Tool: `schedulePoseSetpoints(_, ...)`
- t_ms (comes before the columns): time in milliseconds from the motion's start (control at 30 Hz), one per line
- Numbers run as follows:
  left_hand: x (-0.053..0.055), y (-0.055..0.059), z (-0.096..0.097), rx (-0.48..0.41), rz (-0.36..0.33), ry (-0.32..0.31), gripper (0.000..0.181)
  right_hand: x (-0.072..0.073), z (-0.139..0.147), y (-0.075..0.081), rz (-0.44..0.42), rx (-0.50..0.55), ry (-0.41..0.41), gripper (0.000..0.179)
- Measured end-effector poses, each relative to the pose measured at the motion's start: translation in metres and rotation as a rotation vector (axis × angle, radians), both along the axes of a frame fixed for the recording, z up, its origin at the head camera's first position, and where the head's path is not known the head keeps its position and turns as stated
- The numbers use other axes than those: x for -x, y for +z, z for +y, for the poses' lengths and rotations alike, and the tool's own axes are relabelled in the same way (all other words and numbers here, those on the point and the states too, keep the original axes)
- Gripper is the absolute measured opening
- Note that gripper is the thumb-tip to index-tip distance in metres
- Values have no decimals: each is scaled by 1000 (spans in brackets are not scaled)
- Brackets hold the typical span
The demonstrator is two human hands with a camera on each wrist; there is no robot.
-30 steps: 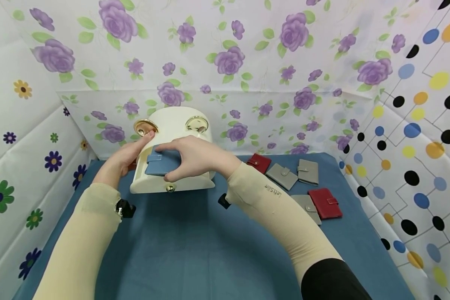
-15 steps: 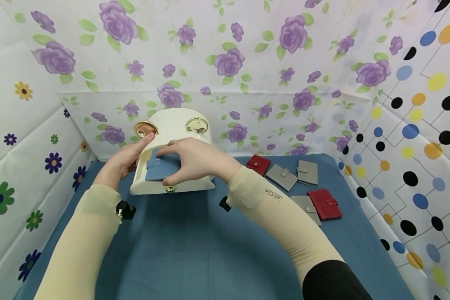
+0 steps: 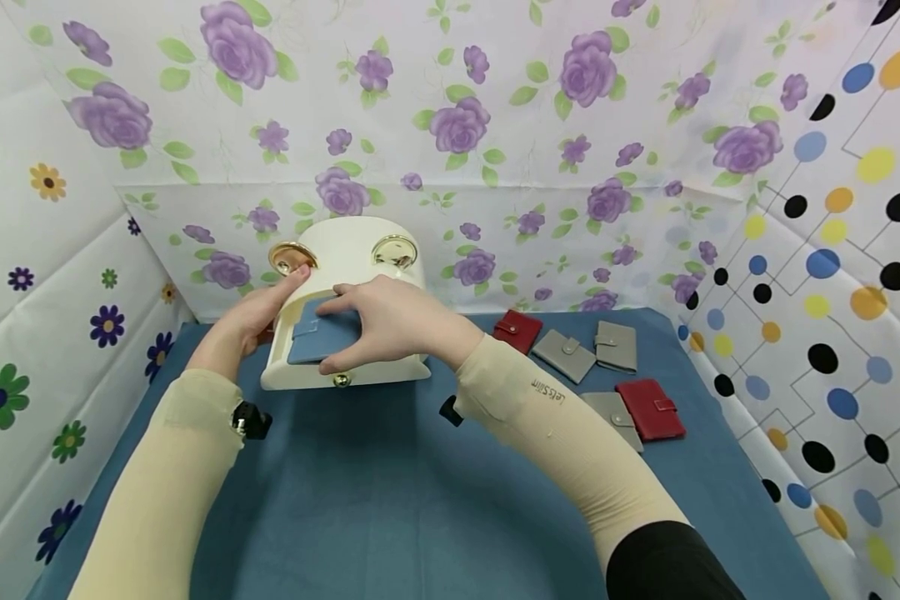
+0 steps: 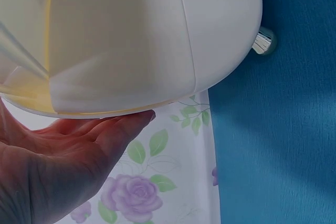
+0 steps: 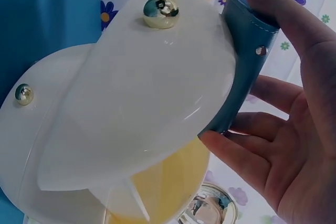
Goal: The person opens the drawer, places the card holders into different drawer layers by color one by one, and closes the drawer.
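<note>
A cream-white box [image 3: 352,250] with a round-fronted upper drawer [image 3: 386,373] pulled out stands near the back wall. My right hand [image 3: 405,321] pinches a blue snap-tab card holder [image 3: 322,340] by its edges, tilted over the drawer's opening. In the right wrist view the card holder [image 5: 244,66] lies against the drawer's rim, thumb at one end and fingertips at the other. My left hand [image 3: 249,317] rests along the box's left side, its thumb near a gold round fitting [image 3: 292,257]. Straight fingers [image 4: 118,129] touch the wall in the left wrist view; the thumb is hidden there.
Several card holders lie on the blue cloth to the right: a red one [image 3: 517,329], grey ones [image 3: 564,354] and a nearer red one [image 3: 651,408]. A second gold fitting [image 3: 394,250] is on the box. Patterned cloth walls [image 3: 457,208] enclose the table.
My right hand has lowered the blue card holder slightly toward the near side of the drawer, and its tilt has changed a little. My left hand and the box have stayed in place.
</note>
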State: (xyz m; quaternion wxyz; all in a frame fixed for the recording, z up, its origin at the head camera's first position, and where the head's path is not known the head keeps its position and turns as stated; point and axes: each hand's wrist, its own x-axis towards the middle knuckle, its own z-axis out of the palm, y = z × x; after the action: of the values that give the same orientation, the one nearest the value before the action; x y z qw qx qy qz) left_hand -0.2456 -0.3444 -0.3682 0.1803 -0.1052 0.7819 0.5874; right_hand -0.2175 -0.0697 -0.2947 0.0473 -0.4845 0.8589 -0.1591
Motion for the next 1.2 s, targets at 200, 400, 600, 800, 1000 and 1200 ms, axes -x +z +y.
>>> schedulePoseSetpoints(200,0,-1,0,17,10,0,104,1,0,-3,77,4,4,70)
schedulePoseSetpoints(400,1,-4,-1,43,18,1,106,3,-1,-7,71,33,-1,61)
schedulePoseSetpoints(600,1,-3,-1,48,23,2,106,4,0,-7,69,43,-4,57)
schedulePoseSetpoints(800,0,-3,0,45,29,5,105,4,0,-8,65,54,-1,57)
schedulePoseSetpoints(1000,0,-5,0,40,13,4,103,3,3,-9,41,66,-6,56)
schedulePoseSetpoints(1200,1,-5,0,36,23,2,102,5,7,-7,32,109,-15,51)
